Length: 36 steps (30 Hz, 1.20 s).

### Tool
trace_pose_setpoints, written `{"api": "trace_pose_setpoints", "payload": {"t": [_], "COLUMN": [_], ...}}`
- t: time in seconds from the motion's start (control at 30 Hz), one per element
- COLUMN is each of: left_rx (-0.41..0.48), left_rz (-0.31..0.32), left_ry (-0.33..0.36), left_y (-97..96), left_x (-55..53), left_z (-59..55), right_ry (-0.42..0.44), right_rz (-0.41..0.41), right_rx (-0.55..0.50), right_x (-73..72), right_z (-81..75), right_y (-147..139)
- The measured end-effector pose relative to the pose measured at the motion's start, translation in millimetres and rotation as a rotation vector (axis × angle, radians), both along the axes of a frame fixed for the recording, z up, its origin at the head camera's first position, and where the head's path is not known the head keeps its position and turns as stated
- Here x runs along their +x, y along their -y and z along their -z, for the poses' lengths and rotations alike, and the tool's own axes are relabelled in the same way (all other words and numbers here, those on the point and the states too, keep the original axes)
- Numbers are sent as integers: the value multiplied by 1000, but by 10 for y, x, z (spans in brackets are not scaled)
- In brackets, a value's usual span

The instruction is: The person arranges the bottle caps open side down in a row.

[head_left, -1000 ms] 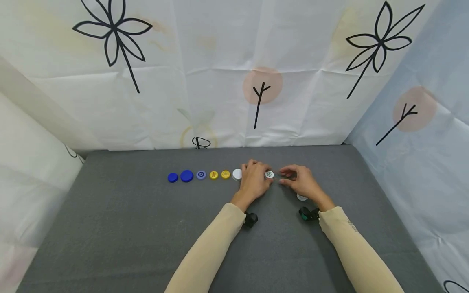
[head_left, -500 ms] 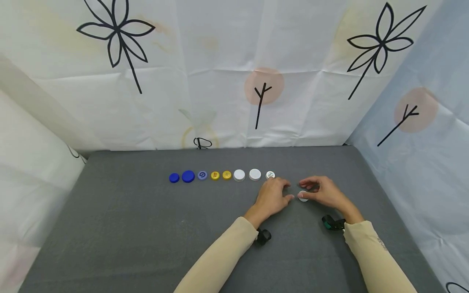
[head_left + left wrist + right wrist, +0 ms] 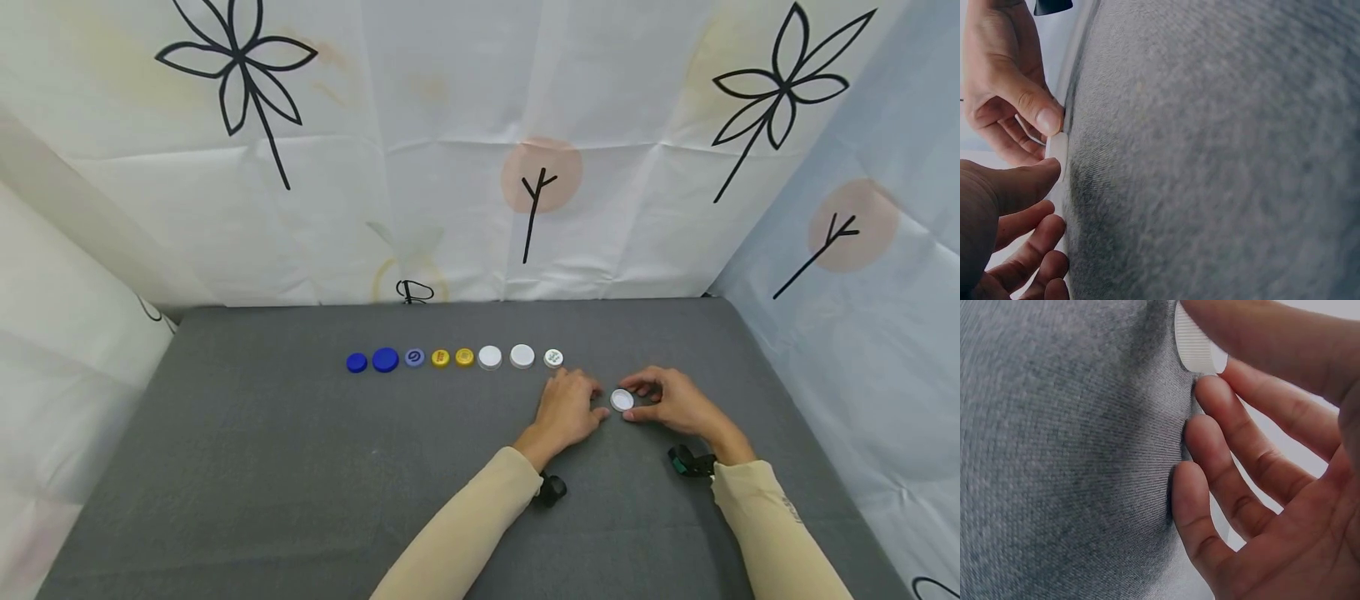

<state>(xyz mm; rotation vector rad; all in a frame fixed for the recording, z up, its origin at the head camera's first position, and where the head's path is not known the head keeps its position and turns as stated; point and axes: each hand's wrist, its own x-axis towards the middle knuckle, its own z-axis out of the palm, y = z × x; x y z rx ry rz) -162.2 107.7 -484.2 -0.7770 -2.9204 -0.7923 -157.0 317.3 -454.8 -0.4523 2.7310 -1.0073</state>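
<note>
A white ribbed bottle cap (image 3: 622, 401) lies on the grey cloth between the hands, a ring-like rim showing on its upper face. My right hand (image 3: 678, 407) pinches it at its right side, thumb in front and index finger behind. In the right wrist view the thumb covers part of the cap (image 3: 1196, 347), and the other fingers curve beside the cloth. My left hand (image 3: 567, 408) is just left of the cap, fingers relaxed and apart. The left wrist view has its thumb close to the edge of the cap (image 3: 1059, 150).
A row of bottle caps runs leftward behind the hands: a printed white cap (image 3: 553, 358), two plain white caps, two yellow caps, a light purple cap (image 3: 414, 357) and two blue caps. A patterned white curtain (image 3: 450, 167) hangs behind the grey table (image 3: 262, 467).
My left hand has left the row and moved right and nearer, uncovering the white caps. My right hand has also moved right and nearer, and now pinches the loose white cap.
</note>
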Motion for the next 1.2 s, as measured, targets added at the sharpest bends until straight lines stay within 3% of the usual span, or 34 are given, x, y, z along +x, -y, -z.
{"api": "trace_pose_setpoints", "payload": {"t": [0.37, 1.2], "left_rx": [-14, 21], "left_rz": [33, 5], "left_ry": [-18, -12], "left_y": [-24, -53], "left_x": [13, -2], "left_z": [19, 51], "right_ry": [-34, -41], "right_rz": [-5, -32], "right_rx": [-18, 11], "right_x": [15, 12], "right_z": [30, 52], "right_y": [13, 28]}}
